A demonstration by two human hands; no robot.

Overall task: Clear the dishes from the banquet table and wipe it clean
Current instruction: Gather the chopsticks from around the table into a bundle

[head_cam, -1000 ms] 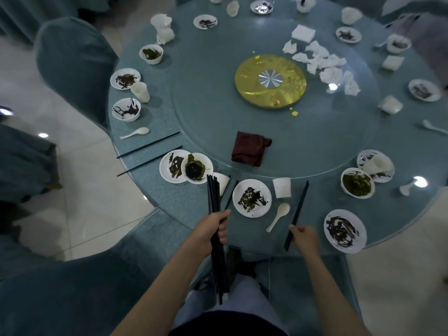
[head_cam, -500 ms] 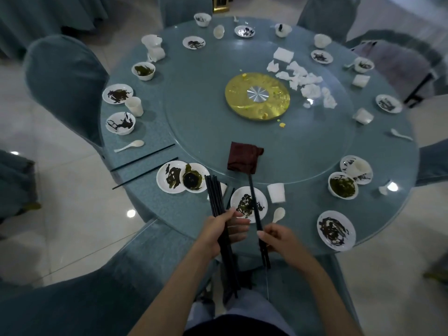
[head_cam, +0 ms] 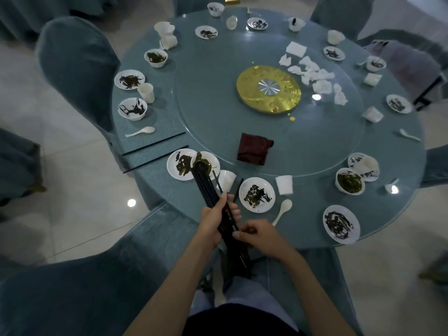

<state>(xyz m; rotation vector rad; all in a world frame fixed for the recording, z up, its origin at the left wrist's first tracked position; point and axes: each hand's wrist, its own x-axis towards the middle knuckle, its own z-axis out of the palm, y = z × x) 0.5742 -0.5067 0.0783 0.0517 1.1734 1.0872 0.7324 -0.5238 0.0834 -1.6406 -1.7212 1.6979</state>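
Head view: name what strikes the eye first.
The gold disc at the table's centre stands out, with crumpled napkins to its right and a dark red cloth nearer the person. At the near edge the left hand grips a bundle of black chopsticks, the right hand pinching its lower part. Dirty plates ring the table.

Two hands [head_cam: 213, 221] [head_cam: 258, 236], one cloth [head_cam: 254, 148], one gold disc [head_cam: 249, 93]
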